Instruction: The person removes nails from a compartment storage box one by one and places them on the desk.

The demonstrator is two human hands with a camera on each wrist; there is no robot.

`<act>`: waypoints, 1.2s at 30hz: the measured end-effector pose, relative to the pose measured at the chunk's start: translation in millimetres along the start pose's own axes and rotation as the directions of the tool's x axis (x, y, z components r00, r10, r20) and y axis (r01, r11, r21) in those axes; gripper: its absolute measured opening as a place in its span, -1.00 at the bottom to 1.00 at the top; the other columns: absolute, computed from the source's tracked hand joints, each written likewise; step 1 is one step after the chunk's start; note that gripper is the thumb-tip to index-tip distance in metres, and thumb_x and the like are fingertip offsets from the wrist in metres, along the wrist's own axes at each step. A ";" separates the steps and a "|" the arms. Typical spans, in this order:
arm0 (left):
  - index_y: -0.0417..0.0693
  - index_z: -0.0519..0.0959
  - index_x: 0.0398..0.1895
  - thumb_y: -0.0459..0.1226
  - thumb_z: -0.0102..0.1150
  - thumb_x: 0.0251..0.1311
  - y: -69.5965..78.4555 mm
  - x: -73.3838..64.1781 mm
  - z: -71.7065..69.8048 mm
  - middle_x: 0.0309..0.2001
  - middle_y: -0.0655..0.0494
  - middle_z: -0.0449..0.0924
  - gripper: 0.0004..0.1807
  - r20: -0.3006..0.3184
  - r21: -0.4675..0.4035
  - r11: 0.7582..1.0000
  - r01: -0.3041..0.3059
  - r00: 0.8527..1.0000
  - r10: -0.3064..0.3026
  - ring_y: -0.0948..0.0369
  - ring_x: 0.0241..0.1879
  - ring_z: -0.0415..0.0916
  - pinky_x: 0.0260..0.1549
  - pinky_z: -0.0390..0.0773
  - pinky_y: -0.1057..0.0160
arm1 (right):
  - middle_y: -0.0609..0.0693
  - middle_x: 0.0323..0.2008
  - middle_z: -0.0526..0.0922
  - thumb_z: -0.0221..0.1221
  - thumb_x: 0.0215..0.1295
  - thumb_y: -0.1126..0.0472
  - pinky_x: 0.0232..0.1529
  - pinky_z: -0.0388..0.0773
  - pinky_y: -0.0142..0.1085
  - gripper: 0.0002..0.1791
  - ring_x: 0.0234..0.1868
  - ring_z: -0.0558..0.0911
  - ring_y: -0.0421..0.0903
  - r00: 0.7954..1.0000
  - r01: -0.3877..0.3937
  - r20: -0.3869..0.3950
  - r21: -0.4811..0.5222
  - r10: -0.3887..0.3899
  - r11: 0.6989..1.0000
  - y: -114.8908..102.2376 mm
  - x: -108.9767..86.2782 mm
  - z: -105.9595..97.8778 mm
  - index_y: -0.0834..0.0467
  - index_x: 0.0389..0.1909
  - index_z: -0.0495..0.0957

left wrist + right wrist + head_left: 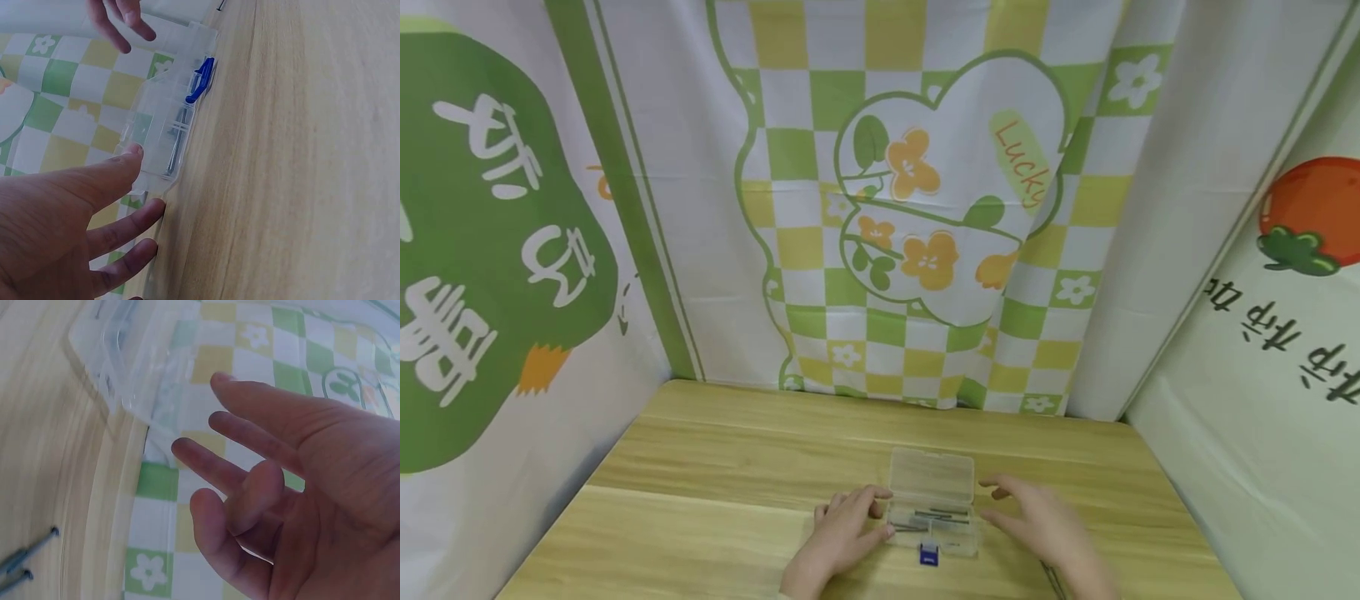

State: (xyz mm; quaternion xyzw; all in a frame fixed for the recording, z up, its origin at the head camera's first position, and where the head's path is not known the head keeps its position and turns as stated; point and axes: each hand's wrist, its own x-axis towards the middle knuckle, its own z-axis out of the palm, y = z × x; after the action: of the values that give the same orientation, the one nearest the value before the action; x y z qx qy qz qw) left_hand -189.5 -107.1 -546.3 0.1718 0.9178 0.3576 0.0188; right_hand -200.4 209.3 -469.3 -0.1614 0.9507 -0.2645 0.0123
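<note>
Grey metal screws (19,559) lie on the wooden table (685,542) beside the right forearm. Farther in, a blue latch (928,555) sits at the front of a clear box (966,550), which stands open between the hands. At its left, the left hand (842,533) is unclenched, fingers extended, thumb at the box's edge; whether it touches, I cannot tell. At its right, the right hand (1037,521) grasps nothing, fingers loosely bent, just apart. More screws (931,516) lie inside, behind the latch. Beyond, the lid (931,477) is folded back; then a checked cloth (910,333) hangs.
</note>
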 end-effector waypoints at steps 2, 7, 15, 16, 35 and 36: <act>0.18 0.49 0.36 0.05 0.33 0.38 -3.1 0.7 2.3 -0.02 0.33 0.64 -0.46 -0.012 -0.002 1.000 -0.006 1.000 0.006 0.16 0.00 0.41 0.05 0.26 -0.24 | 0.00 -0.07 0.81 0.48 0.27 0.03 -0.13 0.67 0.14 -0.55 -0.07 0.76 0.15 1.000 -0.009 -0.020 -0.020 0.008 1.000 -5.0 4.0 5.4 0.01 0.16 0.70; 0.16 0.50 0.35 0.07 0.30 0.40 -6.0 1.3 4.9 -0.03 0.31 0.65 -0.47 -0.039 -0.007 0.999 -0.034 0.999 0.034 0.19 -0.04 0.40 -0.02 0.27 -0.22 | -0.03 -0.13 0.82 0.48 0.27 0.12 -0.21 0.68 0.06 -0.64 -0.13 0.77 0.08 0.998 0.053 -0.030 -0.062 -0.055 0.997 -16.1 12.3 16.0 0.01 0.07 0.73; 0.13 0.49 0.36 0.03 0.32 0.40 1.5 1.4 -3.6 -0.02 0.28 0.64 -0.46 -0.022 -0.001 1.000 -0.027 0.999 0.027 0.16 -0.01 0.41 0.02 0.27 -0.21 | -0.05 -0.25 0.82 0.47 0.24 0.19 -0.41 0.63 -0.20 -0.77 -0.24 0.77 0.02 0.988 0.153 -0.012 -0.108 -0.155 0.982 -26.2 24.0 29.7 0.03 -0.08 0.76; 0.13 0.49 0.36 0.03 0.32 0.40 1.8 1.3 -4.0 -0.02 0.27 0.64 -0.46 -0.018 -0.003 1.000 -0.025 1.000 0.025 0.15 -0.01 0.41 0.03 0.27 -0.22 | -0.05 -0.25 0.82 0.47 0.24 0.17 -0.42 0.63 -0.20 -0.77 -0.25 0.77 0.01 0.987 0.157 -0.006 -0.108 -0.158 0.982 -26.9 25.2 31.2 0.03 -0.09 0.76; 0.12 0.51 0.35 0.02 0.33 0.39 -0.5 1.0 -2.2 -0.04 0.28 0.63 -0.47 0.000 -0.037 0.999 -0.005 1.000 0.005 0.21 -0.07 0.38 -0.02 0.26 -0.14 | -0.05 -0.32 0.81 0.43 0.29 0.19 -0.51 0.55 -0.29 -0.89 -0.38 0.72 -0.12 0.989 0.137 0.067 -0.113 -0.130 0.984 -31.4 33.4 43.1 0.03 -0.19 0.78; 0.13 0.51 0.35 0.02 0.34 0.39 -0.4 0.7 -2.0 -0.04 0.29 0.62 -0.47 0.004 -0.033 0.999 -0.001 1.000 0.002 0.22 -0.07 0.38 -0.02 0.26 -0.13 | -0.06 -0.33 0.81 0.44 0.28 0.20 -0.50 0.56 -0.28 -0.90 -0.39 0.72 -0.13 0.989 0.138 0.067 -0.119 -0.131 0.983 -31.0 33.6 43.5 0.03 -0.20 0.78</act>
State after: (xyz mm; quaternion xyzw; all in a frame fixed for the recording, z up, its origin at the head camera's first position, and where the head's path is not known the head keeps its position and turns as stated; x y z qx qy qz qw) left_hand -190.7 -108.5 -545.0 0.1729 0.9115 0.3724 0.0234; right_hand -218.2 151.9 -488.8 -0.2333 0.9514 -0.2007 0.0122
